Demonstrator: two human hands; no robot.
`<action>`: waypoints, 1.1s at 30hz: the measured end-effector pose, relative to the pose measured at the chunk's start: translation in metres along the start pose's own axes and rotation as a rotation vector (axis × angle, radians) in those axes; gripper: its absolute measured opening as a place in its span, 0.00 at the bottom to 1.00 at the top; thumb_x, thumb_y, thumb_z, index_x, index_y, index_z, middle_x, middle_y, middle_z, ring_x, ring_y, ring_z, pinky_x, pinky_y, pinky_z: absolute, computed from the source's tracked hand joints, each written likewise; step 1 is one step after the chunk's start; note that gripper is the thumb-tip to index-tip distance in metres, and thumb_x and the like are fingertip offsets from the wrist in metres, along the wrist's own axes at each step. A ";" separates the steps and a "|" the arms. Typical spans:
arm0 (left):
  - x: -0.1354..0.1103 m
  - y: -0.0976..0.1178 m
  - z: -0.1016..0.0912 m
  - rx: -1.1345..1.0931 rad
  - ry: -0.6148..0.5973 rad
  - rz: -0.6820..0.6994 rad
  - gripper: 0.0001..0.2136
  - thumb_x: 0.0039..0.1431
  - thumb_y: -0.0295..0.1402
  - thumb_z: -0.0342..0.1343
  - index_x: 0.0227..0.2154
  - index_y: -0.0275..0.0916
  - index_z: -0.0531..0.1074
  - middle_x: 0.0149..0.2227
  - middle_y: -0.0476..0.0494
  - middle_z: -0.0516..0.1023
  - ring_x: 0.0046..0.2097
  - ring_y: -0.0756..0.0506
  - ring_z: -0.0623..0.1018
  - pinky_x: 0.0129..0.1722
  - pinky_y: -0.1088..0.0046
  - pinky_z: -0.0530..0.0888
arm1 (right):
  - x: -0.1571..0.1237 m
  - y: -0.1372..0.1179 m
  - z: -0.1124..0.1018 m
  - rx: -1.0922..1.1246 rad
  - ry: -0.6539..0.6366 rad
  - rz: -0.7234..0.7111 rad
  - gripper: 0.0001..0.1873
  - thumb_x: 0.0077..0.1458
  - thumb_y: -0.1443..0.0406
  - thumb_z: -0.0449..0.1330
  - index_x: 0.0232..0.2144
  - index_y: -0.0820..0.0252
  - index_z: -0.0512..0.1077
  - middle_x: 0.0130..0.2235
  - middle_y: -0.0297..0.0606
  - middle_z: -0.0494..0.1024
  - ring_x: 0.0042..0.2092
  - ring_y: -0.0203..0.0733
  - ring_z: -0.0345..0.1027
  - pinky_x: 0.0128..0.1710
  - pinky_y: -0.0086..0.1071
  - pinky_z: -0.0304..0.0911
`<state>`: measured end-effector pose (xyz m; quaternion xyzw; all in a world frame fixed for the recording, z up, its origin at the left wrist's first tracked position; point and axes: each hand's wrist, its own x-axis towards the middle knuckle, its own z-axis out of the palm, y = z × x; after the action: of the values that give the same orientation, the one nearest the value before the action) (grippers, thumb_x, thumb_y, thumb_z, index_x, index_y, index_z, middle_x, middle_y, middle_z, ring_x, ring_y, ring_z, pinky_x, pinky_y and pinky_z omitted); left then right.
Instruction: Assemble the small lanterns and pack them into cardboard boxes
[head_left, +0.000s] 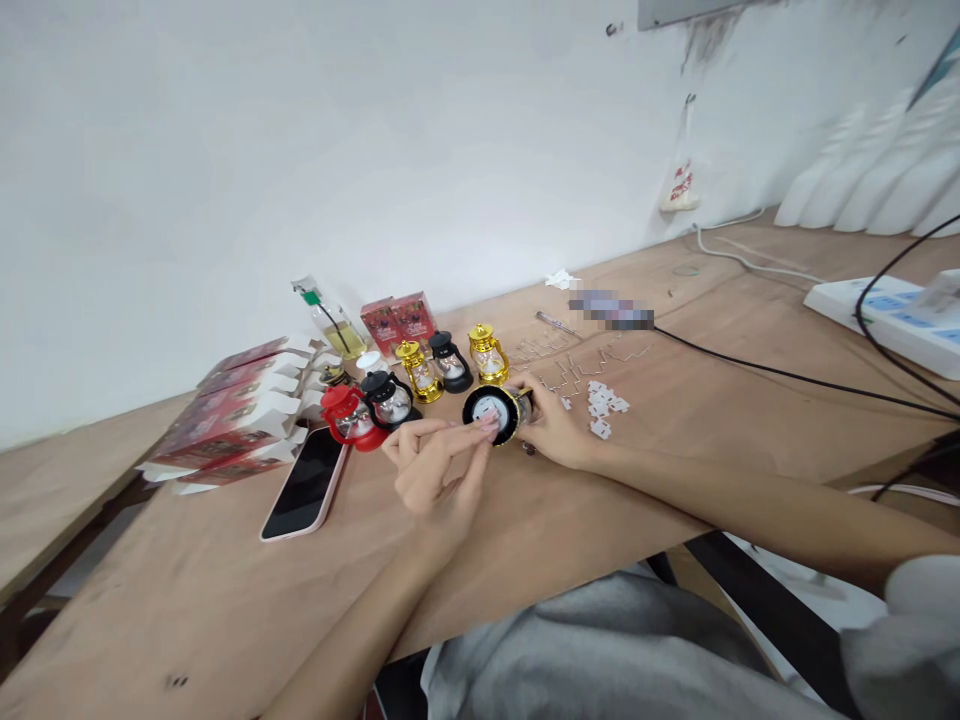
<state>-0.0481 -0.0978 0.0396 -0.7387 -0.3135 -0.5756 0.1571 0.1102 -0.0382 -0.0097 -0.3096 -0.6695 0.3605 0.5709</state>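
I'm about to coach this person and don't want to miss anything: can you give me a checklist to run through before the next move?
1. Lantern held: ok, the right hand grips it.
2. Base in view: ok, it faces the camera, partly covered by fingers.
3. Left hand at the base: ok, its fingertips are there.
4. Small part pinched in the left fingertips: cannot tell, too small and blurred.
5. White pieces gathered neatly: not ok, they lie scattered beyond the right hand.
6. Phone apart from both hands: ok, it lies left of the left hand.
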 end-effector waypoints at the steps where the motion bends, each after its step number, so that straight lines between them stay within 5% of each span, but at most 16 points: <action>1: 0.000 0.000 0.000 -0.007 0.001 -0.005 0.10 0.51 0.23 0.63 0.34 0.45 0.75 0.30 0.51 0.81 0.34 0.47 0.73 0.37 0.66 0.62 | 0.000 0.000 0.000 -0.002 -0.001 -0.009 0.19 0.43 0.61 0.67 0.38 0.56 0.65 0.41 0.37 0.75 0.45 0.46 0.69 0.46 0.38 0.62; 23: 0.001 0.001 0.003 -0.014 0.052 -0.071 0.10 0.49 0.26 0.65 0.33 0.44 0.74 0.33 0.50 0.81 0.39 0.45 0.77 0.44 0.63 0.67 | 0.000 -0.003 -0.001 0.024 -0.018 -0.030 0.19 0.45 0.59 0.67 0.38 0.56 0.64 0.42 0.38 0.74 0.46 0.45 0.68 0.45 0.37 0.62; 29: 0.007 -0.004 0.006 -0.284 -0.106 -0.414 0.23 0.49 0.33 0.66 0.49 0.42 0.70 0.50 0.40 0.76 0.52 0.42 0.74 0.51 0.62 0.69 | 0.000 -0.007 -0.002 -0.013 0.001 -0.044 0.19 0.45 0.58 0.67 0.37 0.56 0.65 0.40 0.38 0.74 0.43 0.45 0.69 0.43 0.37 0.61; 33: 0.009 -0.010 0.010 -0.689 -0.355 -0.732 0.19 0.47 0.37 0.66 0.44 0.40 0.74 0.47 0.41 0.78 0.51 0.40 0.76 0.50 0.64 0.71 | 0.000 -0.005 -0.003 -0.046 -0.007 -0.055 0.18 0.45 0.59 0.66 0.37 0.56 0.65 0.39 0.37 0.73 0.41 0.44 0.68 0.41 0.37 0.61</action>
<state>-0.0460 -0.0820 0.0445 -0.6758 -0.3653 -0.5284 -0.3615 0.1133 -0.0403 -0.0053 -0.3029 -0.6877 0.3304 0.5711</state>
